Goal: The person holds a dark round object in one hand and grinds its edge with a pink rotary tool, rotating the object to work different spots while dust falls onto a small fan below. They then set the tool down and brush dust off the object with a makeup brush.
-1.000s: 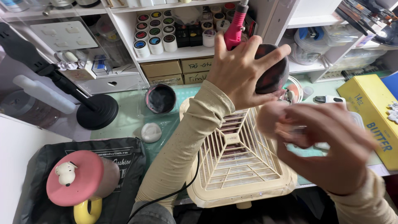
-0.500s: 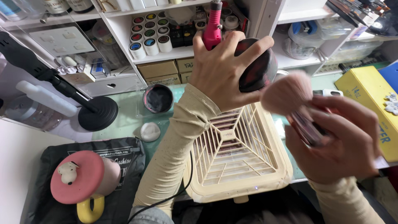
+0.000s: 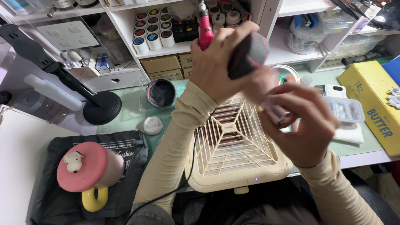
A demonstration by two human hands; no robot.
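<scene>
Pink nail drill (image 3: 205, 26) upright, dark rounded object (image 3: 248, 54) beside it — brush (image 3: 275, 111) blurred

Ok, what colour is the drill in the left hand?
Bright pink, with a metal tip: the drill sticks up from the left hand, in the head view.

A nail-work station at a crowded desk.
White shelves (image 3: 166, 50) carried rows of small colour pots (image 3: 152, 27), a slatted cream dust collector (image 3: 233, 154) sat on the green-topped desk (image 3: 133, 112), and a pink electric file (image 3: 205, 27) stood up behind it.
</scene>
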